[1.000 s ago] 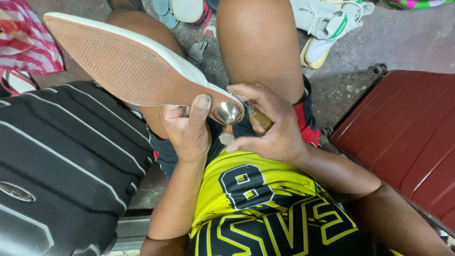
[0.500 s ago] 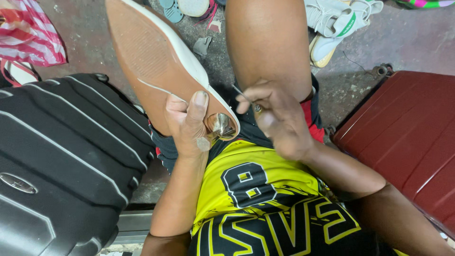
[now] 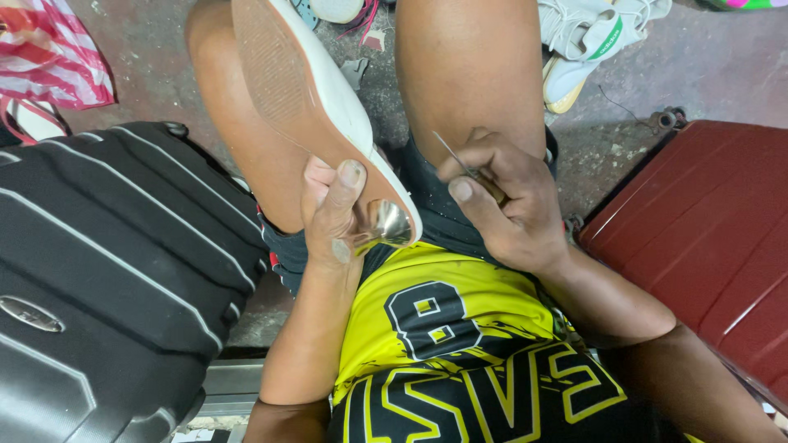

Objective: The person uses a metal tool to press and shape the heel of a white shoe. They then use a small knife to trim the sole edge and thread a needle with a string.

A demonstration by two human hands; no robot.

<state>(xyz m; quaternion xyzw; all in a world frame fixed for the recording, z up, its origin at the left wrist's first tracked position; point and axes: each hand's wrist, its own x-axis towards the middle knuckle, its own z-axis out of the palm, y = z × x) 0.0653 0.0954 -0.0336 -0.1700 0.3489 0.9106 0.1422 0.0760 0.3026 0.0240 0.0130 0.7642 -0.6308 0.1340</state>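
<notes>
My left hand grips a white pointed shoe near its toe, sole turned up toward me; the sole is tan with a shiny metal plate at the tip. The shoe rests along my left thigh, heel end pointing away. My right hand is just right of the toe, closed on a thin metal awl whose point sticks up and to the left, apart from the shoe. Both hands are above my lap, over a yellow and black jersey.
A black hard-shell suitcase stands close on the left, a dark red one on the right. White sneakers lie on the concrete floor ahead, and a red-and-white striped bag sits at the top left.
The shoe has swung from lying crosswise to pointing away from me, heel end up. My right hand has drawn back from the toe to the right with the awl.
</notes>
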